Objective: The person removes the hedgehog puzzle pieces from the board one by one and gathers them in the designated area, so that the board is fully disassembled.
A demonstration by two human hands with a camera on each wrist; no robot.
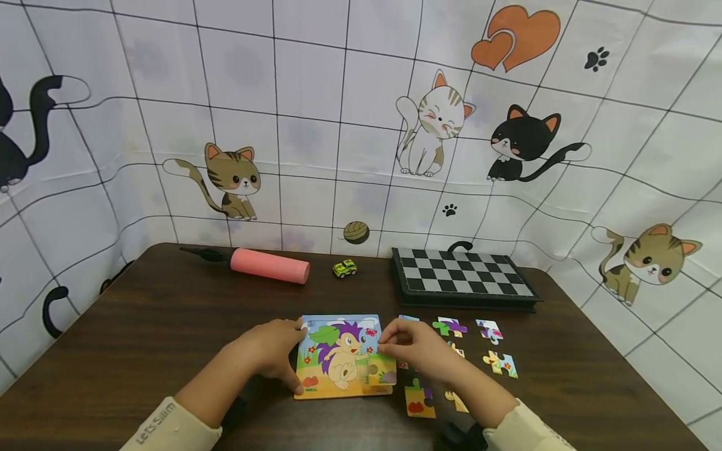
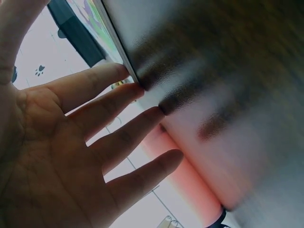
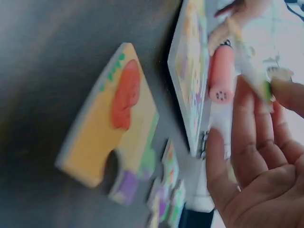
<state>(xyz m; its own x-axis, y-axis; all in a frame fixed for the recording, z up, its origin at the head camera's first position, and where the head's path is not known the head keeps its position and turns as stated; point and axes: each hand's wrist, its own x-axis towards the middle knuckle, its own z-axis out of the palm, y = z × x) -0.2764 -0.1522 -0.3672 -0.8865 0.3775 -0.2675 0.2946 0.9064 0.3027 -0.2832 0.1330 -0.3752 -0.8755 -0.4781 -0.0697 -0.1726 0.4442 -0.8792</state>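
Note:
A hedgehog jigsaw board [image 1: 317, 394] lies flat on the table. My left hand [image 1: 274, 349] rests at its left side, thumb near the lower left corner and fingers near the upper left. In the left wrist view the fingers are straight and spread, with some tips at the board's edge [image 2: 115, 39]. My right hand [image 1: 420, 347] pinches a puzzle piece [image 3: 251, 66] between thumb and fingers, over the board's lower right part. Beside the board lies a loose corner piece [image 1: 416, 407] with a red shape; it looms large in the right wrist view.
Several more loose pieces [image 1: 500, 363] lie to the right, some partly hidden by my right arm. At the back are a pink pump-like cylinder [image 1: 271, 265], a green toy car [image 1: 345, 269] and a checkered game board [image 1: 462, 275]. A cat-printed curtain [image 1: 316, 125] hangs behind the table.

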